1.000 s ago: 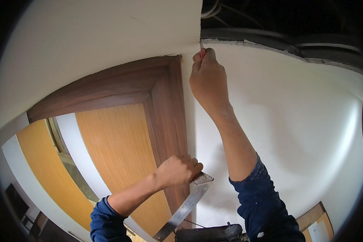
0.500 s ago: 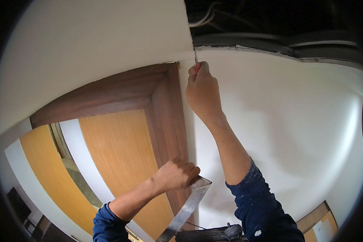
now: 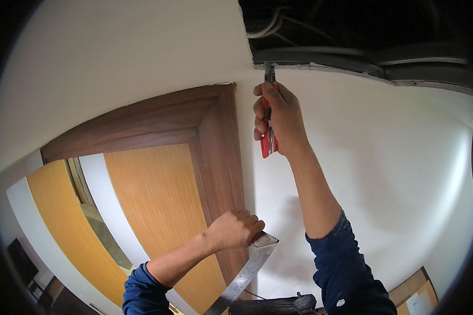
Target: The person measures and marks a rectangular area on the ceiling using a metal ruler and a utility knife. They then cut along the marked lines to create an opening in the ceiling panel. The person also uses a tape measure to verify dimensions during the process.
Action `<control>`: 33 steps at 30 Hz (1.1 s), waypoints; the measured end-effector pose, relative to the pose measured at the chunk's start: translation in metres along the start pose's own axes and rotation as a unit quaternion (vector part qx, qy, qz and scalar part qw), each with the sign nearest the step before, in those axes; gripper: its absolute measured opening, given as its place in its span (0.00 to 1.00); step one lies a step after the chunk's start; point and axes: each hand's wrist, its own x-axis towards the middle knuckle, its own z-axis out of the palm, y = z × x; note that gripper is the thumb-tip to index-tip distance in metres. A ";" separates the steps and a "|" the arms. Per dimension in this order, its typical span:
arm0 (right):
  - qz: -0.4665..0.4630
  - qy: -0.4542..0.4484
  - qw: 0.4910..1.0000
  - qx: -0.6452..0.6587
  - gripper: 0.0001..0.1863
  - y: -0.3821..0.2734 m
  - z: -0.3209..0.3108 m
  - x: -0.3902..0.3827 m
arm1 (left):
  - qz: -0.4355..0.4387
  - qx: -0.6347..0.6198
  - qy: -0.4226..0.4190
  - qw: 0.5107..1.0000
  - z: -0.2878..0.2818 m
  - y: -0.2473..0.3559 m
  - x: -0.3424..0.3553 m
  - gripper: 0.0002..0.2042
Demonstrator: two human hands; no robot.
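My right hand (image 3: 286, 113) is raised high, its fingers wrapped round a red utility knife (image 3: 268, 148). The knife's dark blade (image 3: 269, 72) points up at the cut edge of the ceiling opening (image 3: 352, 31), by the top of the white wall (image 3: 362, 157). Lower and to the left, my left hand (image 3: 234, 229) is closed at the angled top end of a speckled grey metal bar (image 3: 243, 275). Its curled fingers hide part of that end. The bar slants down past the lower edge, so its full shape is out of sight.
A dark brown wooden frame (image 3: 215, 126) surrounds orange-and-white panels (image 3: 152, 189) on the left. Pale cables (image 3: 268, 29) and dark metal channels (image 3: 320, 56) show inside the opening. A black object (image 3: 273, 305) lies at the bottom middle. Smooth white ceiling (image 3: 142, 47) spans the upper left.
My right hand has shifted slightly right and turned, so the knife's red handle and broad blade now show. My left hand has stayed at the metal bar's end.
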 end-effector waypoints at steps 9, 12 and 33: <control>0.012 -0.012 0.999 -0.036 0.12 0.001 0.019 0.003 | -0.013 -0.002 -0.014 1.000 0.007 -0.007 -0.008 0.11; -0.026 0.015 0.983 -0.179 0.12 -0.003 0.014 0.001 | -0.007 -0.027 0.020 0.999 0.016 -0.009 -0.005 0.11; -0.203 0.124 0.817 -0.525 0.09 0.016 0.030 0.002 | -0.033 -0.025 -0.022 0.999 0.032 -0.011 -0.024 0.10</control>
